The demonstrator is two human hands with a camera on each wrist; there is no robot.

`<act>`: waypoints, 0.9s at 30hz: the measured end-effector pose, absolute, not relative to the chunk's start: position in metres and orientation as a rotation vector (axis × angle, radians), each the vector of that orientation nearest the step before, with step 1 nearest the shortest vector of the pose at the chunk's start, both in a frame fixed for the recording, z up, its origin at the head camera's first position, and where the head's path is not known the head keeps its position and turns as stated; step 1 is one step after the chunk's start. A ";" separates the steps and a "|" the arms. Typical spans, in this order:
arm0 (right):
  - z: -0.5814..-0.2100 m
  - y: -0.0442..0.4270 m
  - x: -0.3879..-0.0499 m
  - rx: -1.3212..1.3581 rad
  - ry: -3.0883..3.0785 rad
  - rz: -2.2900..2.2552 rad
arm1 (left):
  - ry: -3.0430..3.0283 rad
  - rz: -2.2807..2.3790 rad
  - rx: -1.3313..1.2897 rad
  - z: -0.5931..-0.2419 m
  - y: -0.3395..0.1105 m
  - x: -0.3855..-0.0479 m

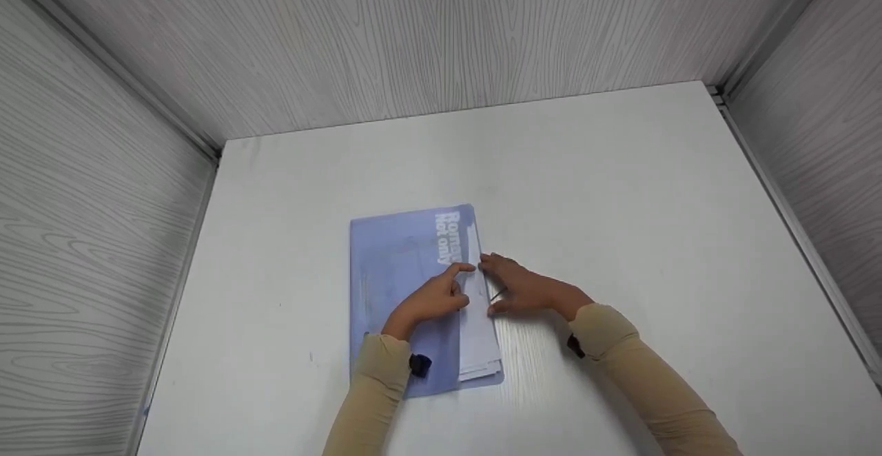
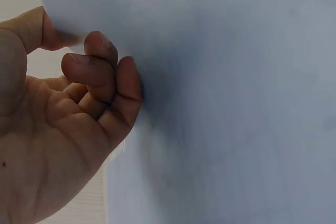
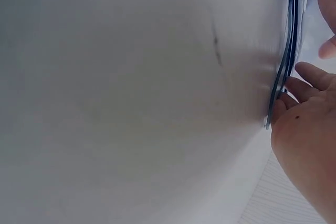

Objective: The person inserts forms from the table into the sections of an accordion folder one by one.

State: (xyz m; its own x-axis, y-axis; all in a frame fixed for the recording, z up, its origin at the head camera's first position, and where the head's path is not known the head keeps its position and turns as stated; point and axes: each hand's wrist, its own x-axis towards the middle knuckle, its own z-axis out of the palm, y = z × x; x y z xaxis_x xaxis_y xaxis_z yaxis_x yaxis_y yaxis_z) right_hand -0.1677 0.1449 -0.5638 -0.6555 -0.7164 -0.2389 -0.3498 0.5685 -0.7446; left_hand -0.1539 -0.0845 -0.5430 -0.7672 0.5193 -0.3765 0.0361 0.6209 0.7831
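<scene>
A translucent blue document folder [image 1: 400,249] with white lettering lies on the white table. White paper sheets [image 1: 479,332] show along its right side, beyond the edge of the blue cover. My left hand [image 1: 431,297] is over the cover, its index finger reaching onto the papers, thumb apart from it. In the left wrist view, its other fingers [image 2: 100,77] bend loosely beside a large pale bluish surface. At the folder's right edge, my right hand [image 1: 524,287] touches with its fingertips, thumb spread apart. The right wrist view shows those fingers [image 3: 302,90] against the layered edge [image 3: 286,51].
The white table [image 1: 620,187] extends around the folder on all sides. Grey wood-grain panels [image 1: 413,36] border it at the back, left and right. A dark wrist device [image 1: 419,365] sits at the left cuff.
</scene>
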 end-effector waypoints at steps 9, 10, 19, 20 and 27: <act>-0.561 0.145 -0.165 -0.880 2.291 -0.878 | 2.296 0.955 0.473 -0.540 -0.073 -0.158; -0.562 0.146 -0.166 -0.888 2.298 -0.870 | 2.301 0.950 0.467 -0.540 -0.072 -0.157; -0.566 0.146 -0.165 -0.913 2.326 -0.850 | 2.316 0.952 0.426 -0.539 -0.069 -0.153; -0.566 0.146 -0.165 -0.907 2.326 -0.853 | 2.313 0.959 0.422 -0.539 -0.069 -0.153; -0.567 0.149 -0.167 -0.871 2.294 -0.928 | 2.289 0.993 0.404 -0.541 -0.070 -0.153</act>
